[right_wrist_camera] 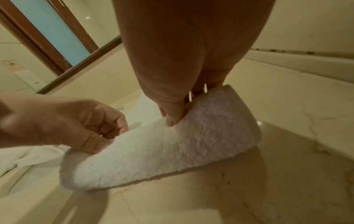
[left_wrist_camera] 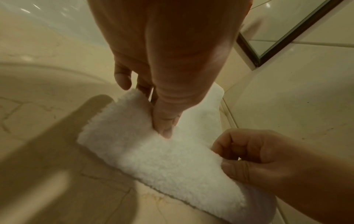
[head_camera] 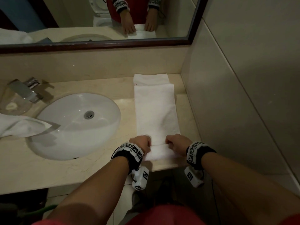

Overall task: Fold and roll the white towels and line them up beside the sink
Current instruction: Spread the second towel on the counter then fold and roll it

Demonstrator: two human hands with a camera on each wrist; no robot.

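The white towel [head_camera: 156,111], folded into a long strip, is lying on the tabletop [head_camera: 65,172] right of the sink [head_camera: 78,125], centre-right of the frame. The left hand [head_camera: 141,142] and right hand [head_camera: 177,142] are both pinching its near end, fingers [left_wrist_camera: 164,124] curled round the starting roll. Rolling is just beginning; next comes tucking tightly and pushing evenly toward the top.

Both hands, left hand [head_camera: 142,142] and right hand [head_camera: 177,142], pinch near rolled end of long white towel [head_camera: 156,111] on bench [head_camera: 65,172], right of sink [head_camera: 78,125].
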